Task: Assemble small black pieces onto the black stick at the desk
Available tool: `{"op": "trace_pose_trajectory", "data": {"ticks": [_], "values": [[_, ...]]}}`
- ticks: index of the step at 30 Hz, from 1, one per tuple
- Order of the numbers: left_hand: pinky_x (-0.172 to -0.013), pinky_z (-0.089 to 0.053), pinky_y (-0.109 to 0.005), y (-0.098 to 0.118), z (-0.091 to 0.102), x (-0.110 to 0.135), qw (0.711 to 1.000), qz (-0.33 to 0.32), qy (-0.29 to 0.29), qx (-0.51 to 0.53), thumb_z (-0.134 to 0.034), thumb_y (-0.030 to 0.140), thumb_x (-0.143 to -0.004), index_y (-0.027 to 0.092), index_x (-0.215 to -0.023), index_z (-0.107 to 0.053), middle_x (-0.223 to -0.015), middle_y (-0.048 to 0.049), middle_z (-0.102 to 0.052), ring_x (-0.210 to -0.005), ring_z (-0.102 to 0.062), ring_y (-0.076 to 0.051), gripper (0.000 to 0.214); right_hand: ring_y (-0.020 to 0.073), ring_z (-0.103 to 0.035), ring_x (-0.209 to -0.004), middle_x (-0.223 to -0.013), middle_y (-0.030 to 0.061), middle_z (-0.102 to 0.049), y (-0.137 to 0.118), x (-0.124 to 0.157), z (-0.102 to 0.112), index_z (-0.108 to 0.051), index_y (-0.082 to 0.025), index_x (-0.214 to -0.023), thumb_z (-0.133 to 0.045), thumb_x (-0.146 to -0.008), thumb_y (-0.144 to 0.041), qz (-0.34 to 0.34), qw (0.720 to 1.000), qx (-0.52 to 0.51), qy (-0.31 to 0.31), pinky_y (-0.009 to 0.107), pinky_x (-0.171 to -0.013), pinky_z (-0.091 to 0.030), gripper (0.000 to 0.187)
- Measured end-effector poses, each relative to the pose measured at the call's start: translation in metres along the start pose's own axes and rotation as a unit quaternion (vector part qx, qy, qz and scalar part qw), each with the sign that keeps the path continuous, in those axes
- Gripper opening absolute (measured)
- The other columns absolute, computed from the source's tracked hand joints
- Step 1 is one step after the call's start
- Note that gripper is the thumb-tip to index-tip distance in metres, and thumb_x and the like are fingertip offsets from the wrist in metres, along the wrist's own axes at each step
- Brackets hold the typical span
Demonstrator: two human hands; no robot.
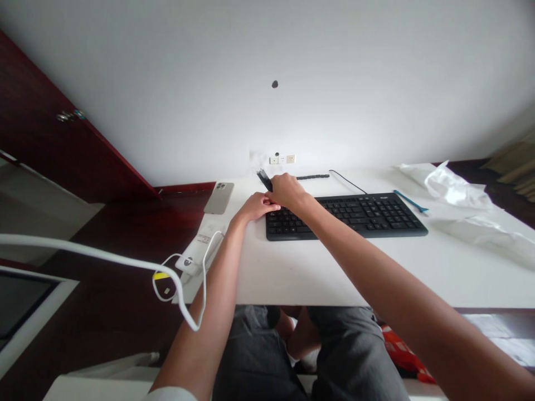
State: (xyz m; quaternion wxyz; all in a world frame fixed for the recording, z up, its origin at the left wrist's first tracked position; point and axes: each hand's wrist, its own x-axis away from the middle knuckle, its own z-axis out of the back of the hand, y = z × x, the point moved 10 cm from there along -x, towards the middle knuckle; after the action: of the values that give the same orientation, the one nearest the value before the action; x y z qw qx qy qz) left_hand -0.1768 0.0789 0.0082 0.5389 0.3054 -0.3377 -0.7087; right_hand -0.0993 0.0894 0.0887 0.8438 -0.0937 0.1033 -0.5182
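Note:
A black keyboard point(359, 217) lies on the white table, its far left corner covered by my hands. My right hand point(287, 189) is closed round a dark, flat brush point(263, 179), whose pale, frayed-looking tip points up and to the left. Most of its handle is hidden in the fingers. Against that corner of the keyboard, my left hand point(257, 206) grips the edge, thumb stretched over the keys and other fingers partly under the right hand. Behind the keyboard lies a row of small black keycaps point(313, 177).
A phone point(219, 197) lies left of the hands. Nearer me are a white power strip point(190, 262) and a looping white cable point(125, 256). A blue tool point(412, 201) and crumpled white plastic point(449, 186) lie to the right. The wall has sockets point(282, 160).

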Motion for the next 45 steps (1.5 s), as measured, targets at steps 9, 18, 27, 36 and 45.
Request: {"op": "trace_pose_trajectory", "data": {"ticks": [9,18,27,36,45], "values": [[-0.068,-0.039,-0.027,0.001,-0.002,-0.003,0.999,-0.033,-0.018,-0.002,-0.075,0.035,-0.077,0.017,-0.087,-0.081,-0.073,0.0004,-0.071,-0.070,-0.059,-0.017,0.022,0.0293,-0.071,-0.078,-0.079,0.0142,-0.074,0.017,0.027,0.004,-0.070,-0.017,-0.081,-0.067,-0.093,-0.044,0.053,0.994,-0.068,0.070,0.034,-0.068,-0.048,0.029],[-0.062,-0.032,-0.026,-0.009,-0.004,-0.003,0.999,-0.012,-0.011,0.032,-0.078,0.042,-0.075,0.016,-0.088,-0.082,-0.063,0.0030,-0.059,-0.061,-0.047,-0.012,0.029,0.0211,-0.074,-0.064,-0.075,0.0060,-0.077,0.062,0.034,-0.014,-0.069,-0.018,-0.089,-0.070,-0.091,-0.037,0.007,0.935,-0.352,0.041,0.028,-0.056,-0.059,0.019],[-0.071,-0.043,-0.027,-0.015,-0.009,-0.006,0.997,-0.017,-0.023,0.071,-0.079,0.039,-0.077,0.016,-0.091,-0.081,-0.080,-0.0038,-0.073,-0.074,-0.062,-0.016,0.028,0.0204,-0.077,-0.069,-0.084,0.0094,-0.077,0.089,0.035,-0.032,-0.069,-0.017,-0.092,-0.078,-0.087,-0.051,-0.014,0.880,-0.469,0.073,0.027,-0.057,-0.065,0.036],[-0.073,-0.044,-0.028,-0.015,-0.010,-0.007,0.995,-0.025,-0.033,0.086,-0.078,0.038,-0.077,0.015,-0.091,-0.080,-0.082,-0.0041,-0.074,-0.076,-0.063,-0.016,0.026,0.0199,-0.074,-0.068,-0.084,0.0074,-0.076,0.084,0.037,-0.030,-0.067,-0.019,-0.097,-0.071,-0.091,-0.056,0.046,0.884,-0.456,0.097,0.031,-0.065,-0.062,0.038],[-0.066,-0.038,-0.026,-0.010,-0.010,-0.006,0.996,-0.024,-0.037,0.082,-0.077,0.037,-0.075,0.015,-0.086,-0.078,-0.073,-0.0006,-0.068,-0.067,-0.055,-0.013,0.025,0.0207,-0.071,-0.074,-0.082,0.0033,-0.075,0.069,0.040,-0.026,-0.068,-0.019,-0.112,-0.068,-0.092,-0.041,0.099,0.910,-0.395,0.081,0.031,-0.072,-0.054,0.030]]}}
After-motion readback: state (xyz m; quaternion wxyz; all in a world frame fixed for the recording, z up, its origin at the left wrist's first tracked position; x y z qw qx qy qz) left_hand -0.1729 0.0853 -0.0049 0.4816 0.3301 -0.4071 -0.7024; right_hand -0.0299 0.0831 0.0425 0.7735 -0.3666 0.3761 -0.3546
